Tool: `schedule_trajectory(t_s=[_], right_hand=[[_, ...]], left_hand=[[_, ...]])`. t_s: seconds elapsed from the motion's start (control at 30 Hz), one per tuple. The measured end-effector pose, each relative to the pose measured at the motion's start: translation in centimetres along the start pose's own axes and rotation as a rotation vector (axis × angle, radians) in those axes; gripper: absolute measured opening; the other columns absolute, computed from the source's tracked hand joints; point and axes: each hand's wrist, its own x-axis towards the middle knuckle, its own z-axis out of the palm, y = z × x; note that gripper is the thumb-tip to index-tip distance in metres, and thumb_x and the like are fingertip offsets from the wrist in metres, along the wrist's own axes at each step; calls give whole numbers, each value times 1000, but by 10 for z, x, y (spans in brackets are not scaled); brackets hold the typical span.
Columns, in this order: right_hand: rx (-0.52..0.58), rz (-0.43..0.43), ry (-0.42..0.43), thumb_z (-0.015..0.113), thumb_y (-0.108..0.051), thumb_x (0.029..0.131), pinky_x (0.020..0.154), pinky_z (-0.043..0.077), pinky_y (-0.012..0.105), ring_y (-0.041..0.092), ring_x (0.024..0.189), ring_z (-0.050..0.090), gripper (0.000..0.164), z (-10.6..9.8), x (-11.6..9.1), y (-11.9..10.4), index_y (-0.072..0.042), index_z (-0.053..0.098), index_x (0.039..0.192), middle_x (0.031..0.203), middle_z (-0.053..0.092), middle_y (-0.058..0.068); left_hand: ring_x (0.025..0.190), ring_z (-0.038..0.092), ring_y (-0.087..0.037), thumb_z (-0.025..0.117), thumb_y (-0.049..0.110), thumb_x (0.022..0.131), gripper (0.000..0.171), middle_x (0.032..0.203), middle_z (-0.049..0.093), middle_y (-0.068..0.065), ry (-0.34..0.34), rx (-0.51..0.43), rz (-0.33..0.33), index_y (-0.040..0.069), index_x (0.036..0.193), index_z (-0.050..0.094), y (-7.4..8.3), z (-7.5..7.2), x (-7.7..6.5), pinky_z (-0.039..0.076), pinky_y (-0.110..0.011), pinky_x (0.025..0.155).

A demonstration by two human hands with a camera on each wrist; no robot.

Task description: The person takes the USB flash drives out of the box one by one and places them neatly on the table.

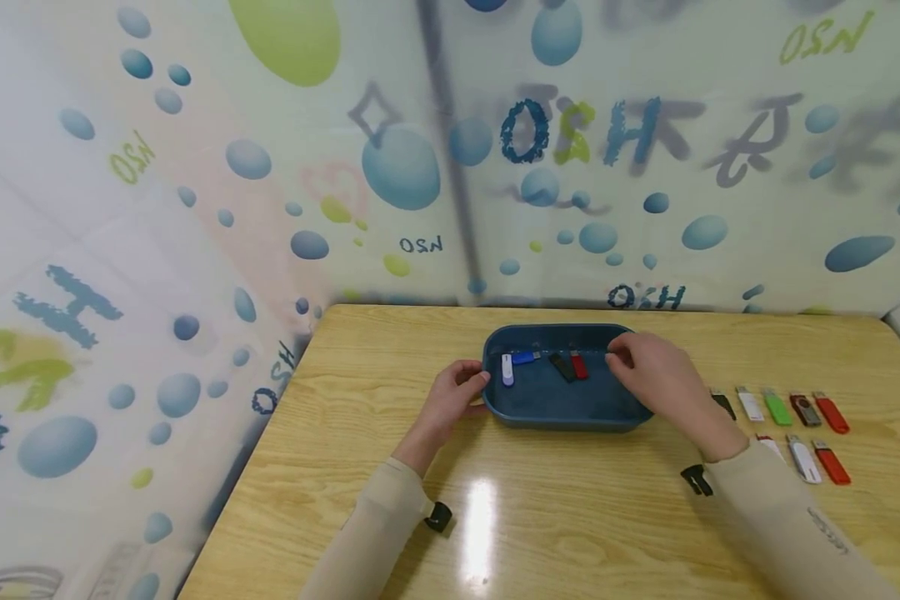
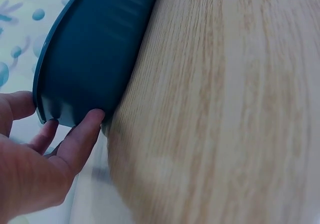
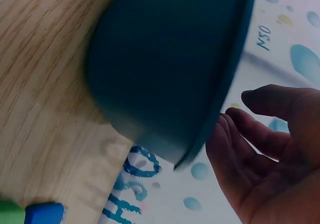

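Observation:
A dark blue tray (image 1: 570, 423) lies on the table with several USB sticks in it. Inside are a white USB stick (image 1: 507, 370), a blue USB stick (image 1: 526, 357), a black USB stick (image 1: 562, 367) and a red USB stick (image 1: 579, 365). At the tray's left end my left hand (image 1: 456, 392) touches the outer wall, its fingertips spread from rim to base in the left wrist view. Over the right end hovers my right hand (image 1: 658, 375), fingers loosely bent. In the right wrist view its thumb stands apart from the fingertips, with nothing between them.
Right of the tray, more USB sticks lie in two rows, among them a green one (image 1: 778, 407), a red one (image 1: 831, 412) and a white one (image 1: 803, 459). My right forearm partly covers this area. A patterned curtain (image 1: 495, 208) hangs behind the wooden table (image 1: 570, 517).

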Motion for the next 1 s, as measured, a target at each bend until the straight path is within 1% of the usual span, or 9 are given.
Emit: schedule_trajectory(t_s=[0.17,0.33,0.43,0.53,0.6,0.77,0.9,1.0], right_hand=[[-49,-15,-36,66,-12,101,68,57,45,25,77,64,21,12,17,-3,5,70,112,94,69,14],[-131,-37,-57,66,-11,100,65,56,43,24,72,62,18,25,31,-3,5,71,106,88,67,14],[-172,-37,-81,65,-10,100,60,53,40,24,67,59,16,31,38,-4,4,70,95,79,64,12],[-202,-22,-105,66,-11,100,56,49,38,24,63,54,20,36,42,-6,0,65,83,71,57,10],[-209,-9,-119,66,-11,100,55,47,38,25,62,53,24,37,45,-7,-2,61,79,70,54,10],[-196,30,-163,65,-13,102,53,44,35,24,58,53,31,40,53,-9,-6,57,72,66,53,9],[-183,51,-202,64,-15,103,52,42,32,22,56,53,35,43,59,-9,-8,58,70,64,53,7],[-196,44,-210,64,-15,103,52,42,32,21,56,53,34,46,62,-10,-8,59,70,64,54,7]], left_hand=[[97,65,-23,60,15,105,38,128,59,-23,-7,1,6,-8,135,54,1,1,0,62,-44,84],[100,65,-25,59,16,106,40,130,58,-23,-9,13,7,-8,138,53,2,1,-1,62,-45,84],[102,64,-25,59,16,106,40,130,58,-23,-5,16,3,-8,138,53,1,1,0,62,-45,85],[102,64,-25,59,15,106,40,130,58,-23,-5,16,-1,-7,138,53,1,1,1,62,-45,85],[102,63,-25,59,15,106,40,131,58,-23,-5,18,-2,-7,138,53,1,1,1,62,-46,85],[103,63,-25,59,15,106,40,131,58,-23,-6,13,-1,-8,138,53,0,0,1,62,-46,84],[103,63,-25,59,15,106,40,131,58,-23,-6,10,-1,-8,138,53,0,0,2,62,-46,84],[104,63,-25,59,15,106,40,131,58,-23,-8,15,-3,-7,138,53,0,0,2,62,-46,85]])
